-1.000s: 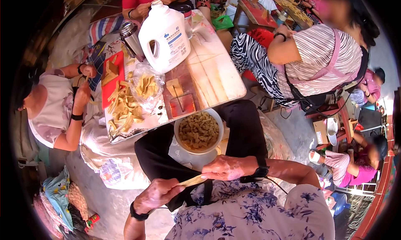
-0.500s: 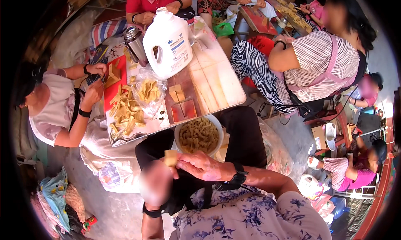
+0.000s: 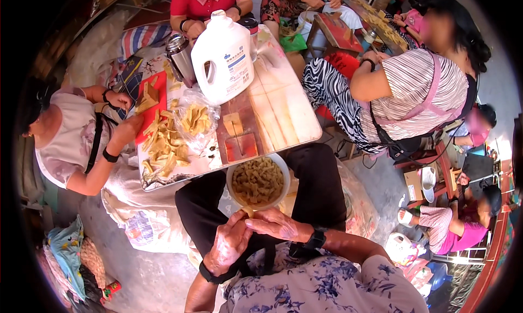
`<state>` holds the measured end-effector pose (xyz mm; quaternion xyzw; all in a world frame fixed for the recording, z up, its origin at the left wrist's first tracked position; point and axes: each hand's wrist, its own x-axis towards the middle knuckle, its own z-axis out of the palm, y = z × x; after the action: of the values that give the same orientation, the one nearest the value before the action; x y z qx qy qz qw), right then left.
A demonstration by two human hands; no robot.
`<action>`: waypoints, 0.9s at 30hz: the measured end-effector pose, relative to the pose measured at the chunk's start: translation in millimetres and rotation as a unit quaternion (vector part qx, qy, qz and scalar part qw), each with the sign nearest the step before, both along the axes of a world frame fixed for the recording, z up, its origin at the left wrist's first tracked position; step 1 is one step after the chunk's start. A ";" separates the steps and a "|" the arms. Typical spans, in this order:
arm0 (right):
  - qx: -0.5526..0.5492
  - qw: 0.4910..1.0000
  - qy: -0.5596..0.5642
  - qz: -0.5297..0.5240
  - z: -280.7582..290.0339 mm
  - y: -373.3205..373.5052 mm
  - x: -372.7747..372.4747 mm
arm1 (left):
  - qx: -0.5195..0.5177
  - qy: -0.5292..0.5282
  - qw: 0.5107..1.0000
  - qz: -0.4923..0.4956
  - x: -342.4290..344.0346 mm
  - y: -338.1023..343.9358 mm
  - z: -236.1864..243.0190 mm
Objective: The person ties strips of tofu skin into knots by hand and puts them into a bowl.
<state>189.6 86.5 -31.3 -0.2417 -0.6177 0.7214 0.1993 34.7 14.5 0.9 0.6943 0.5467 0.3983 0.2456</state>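
Note:
My left hand (image 3: 229,244) and my right hand (image 3: 275,224) meet over my lap. Their closed fingertips pinch a small yellowish folded strip (image 3: 248,210), mostly hidden by the fingers. Just beyond it, between my knees, is a round white tub (image 3: 287,183) holding many short yellowish folded pieces (image 3: 257,181). The table's near edge stands right behind the tub. On it lie a wooden block (image 3: 233,124) and a small red-topped board with a slot (image 3: 241,147), both apart from my hands.
A pile of long yellowish strips (image 3: 166,146) and a clear plastic bag of strips (image 3: 195,119) lie on the table (image 3: 297,116). A big white jug (image 3: 223,62) and a steel flask (image 3: 180,59) stand farther back. Co-workers sit at the left, across the table and at the right.
My left hand has moved right and away from me, and both hands now meet close to the tub. The strip, earlier showing above my fingers, is mostly covered.

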 end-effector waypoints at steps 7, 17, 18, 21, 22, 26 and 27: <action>-0.185 0.981 0.013 -0.058 9.4 -8.5 -4.3 | 0.128 0.105 0.985 0.041 5.4 -0.4 2.6; -0.010 0.997 -0.060 -0.054 8.1 -0.4 -9.5 | -0.109 -0.447 0.875 0.149 0.4 -14.1 -21.9; 0.032 0.997 -0.025 -0.068 10.5 -1.2 -10.6 | -0.109 -0.447 0.875 0.150 0.0 -13.5 -21.9; 0.133 0.987 0.023 -0.084 -2.1 -3.0 -13.4 | -0.197 -0.653 0.721 0.123 -1.9 -9.6 -18.8; 0.191 0.977 0.037 -0.088 -7.3 -4.1 -14.4 | -0.196 -0.653 0.721 0.123 -1.9 -9.8 -20.1; 0.201 0.978 -0.001 -0.064 -19.3 -7.3 -13.4 | -0.217 -0.689 0.677 0.141 -3.2 -9.5 -29.5; 0.199 0.978 -0.001 -0.064 -23.0 -7.1 -13.0 | -0.223 -0.686 0.677 0.142 -3.7 -10.2 -31.4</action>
<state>176.6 79.5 -54.3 -0.2369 -0.7324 0.5694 0.2886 31.1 4.4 -30.5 0.0644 0.3893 0.6593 0.6400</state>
